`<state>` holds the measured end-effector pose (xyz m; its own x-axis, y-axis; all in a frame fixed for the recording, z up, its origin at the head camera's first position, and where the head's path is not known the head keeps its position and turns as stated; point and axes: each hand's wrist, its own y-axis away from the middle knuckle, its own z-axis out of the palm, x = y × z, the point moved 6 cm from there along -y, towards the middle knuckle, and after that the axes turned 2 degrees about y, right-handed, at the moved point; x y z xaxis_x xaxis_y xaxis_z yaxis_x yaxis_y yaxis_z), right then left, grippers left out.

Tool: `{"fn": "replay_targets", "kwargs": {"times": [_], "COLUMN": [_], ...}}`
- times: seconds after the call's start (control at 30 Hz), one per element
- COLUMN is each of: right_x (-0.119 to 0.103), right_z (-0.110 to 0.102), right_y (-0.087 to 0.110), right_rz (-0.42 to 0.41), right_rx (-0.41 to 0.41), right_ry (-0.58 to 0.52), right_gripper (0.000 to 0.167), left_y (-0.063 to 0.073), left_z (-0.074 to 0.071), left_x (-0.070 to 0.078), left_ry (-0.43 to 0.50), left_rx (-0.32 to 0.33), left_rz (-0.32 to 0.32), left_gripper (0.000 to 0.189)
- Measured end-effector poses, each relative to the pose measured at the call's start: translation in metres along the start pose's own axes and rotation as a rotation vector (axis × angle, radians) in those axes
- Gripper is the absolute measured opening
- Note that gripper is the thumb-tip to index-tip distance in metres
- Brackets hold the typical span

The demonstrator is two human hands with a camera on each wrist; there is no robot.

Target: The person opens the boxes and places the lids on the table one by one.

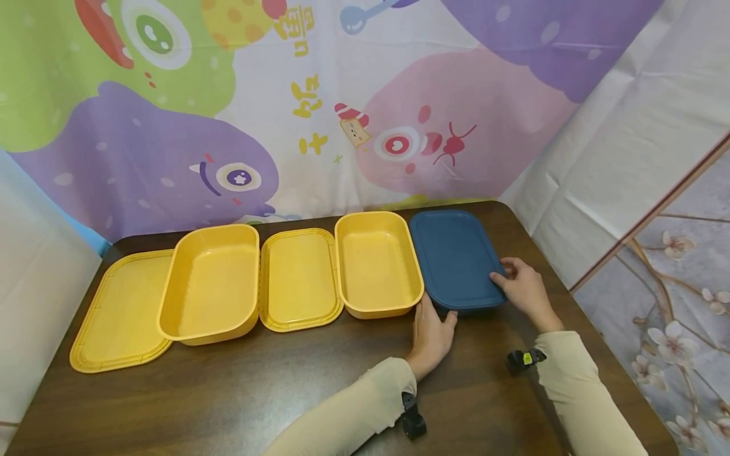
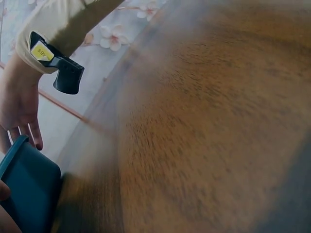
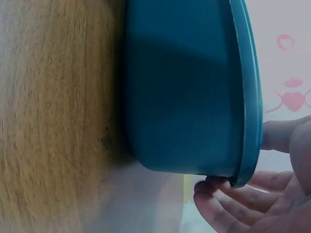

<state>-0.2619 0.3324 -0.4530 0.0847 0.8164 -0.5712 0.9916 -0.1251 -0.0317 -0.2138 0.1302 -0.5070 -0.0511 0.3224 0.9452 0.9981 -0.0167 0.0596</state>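
A dark blue food box (image 1: 456, 259) with its lid on stands at the right end of a row of containers. My right hand (image 1: 521, 288) grips its right edge, the thumb on top of the lid; in the right wrist view the fingers (image 3: 243, 199) curl beneath the overhanging rim. At the front left corner of the blue box is my left hand (image 1: 431, 330), its fingers reaching into the gap beside the open yellow box (image 1: 379, 263) and its thumb along the blue front wall. Only a sliver of the left hand shows in the left wrist view.
Further left lie a small yellow lid (image 1: 300, 278), a larger open yellow box (image 1: 213, 278) and a large yellow lid (image 1: 122, 310), partly under that box. All stand on a dark wooden table (image 1: 256, 392). A cartoon-printed cloth (image 1: 319, 177) hangs behind.
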Motion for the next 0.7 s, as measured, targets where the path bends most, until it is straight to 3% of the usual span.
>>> {"fn": "replay_targets", "kwargs": {"times": [0.47, 0.7], "right_x": [-0.021, -0.035], "right_z": [-0.005, -0.006], "right_y": [0.009, 0.017], "right_rz": [-0.119, -0.18], "right_rx": [0.018, -0.033], "right_ry": [0.15, 0.191], "right_gripper": [0.043, 0.046], "left_y": [0.001, 0.001], "left_z": [-0.002, -0.001], "left_x": [0.002, 0.001], "left_ry": [0.01, -0.002], "left_rx": [0.043, 0.008], "left_rz": [-0.001, -0.026], "left_gripper": [0.076, 0.072]}}
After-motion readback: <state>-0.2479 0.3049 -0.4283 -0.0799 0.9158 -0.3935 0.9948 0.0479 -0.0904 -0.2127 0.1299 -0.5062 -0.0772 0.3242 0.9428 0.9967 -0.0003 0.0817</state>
